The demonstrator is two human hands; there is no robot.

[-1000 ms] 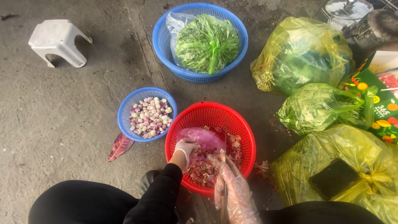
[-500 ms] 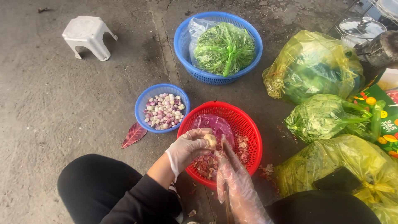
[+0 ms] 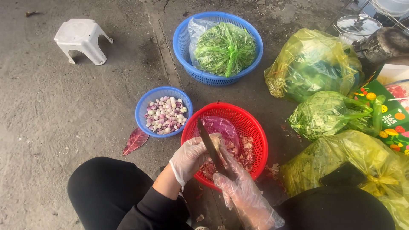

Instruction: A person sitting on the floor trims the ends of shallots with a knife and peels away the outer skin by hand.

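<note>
Shallot [image 3: 216,142] in gloved left hand [image 3: 190,157], knife [image 3: 209,145] in right hand [image 3: 238,189].

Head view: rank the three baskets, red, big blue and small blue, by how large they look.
1. Big blue basket and red basket: about alike; the red one sits nearer the camera, so unsure.
2. Small blue basket: smallest.

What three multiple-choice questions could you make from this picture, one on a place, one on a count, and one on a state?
1. Where does the small blue basket of peeled bulbs stand?
A. left of the red basket
B. inside it
C. on the stool

2. How many blue baskets show?
A. one
B. two
C. four

3. How is the right hand?
A. empty
B. gripping a knife
C. flat on the ground

Answers: 1 A, it sits beside the red rim; 2 B, small one plus the large blue basket of greens; 3 B, the blade rises from the gloved fist.
</note>
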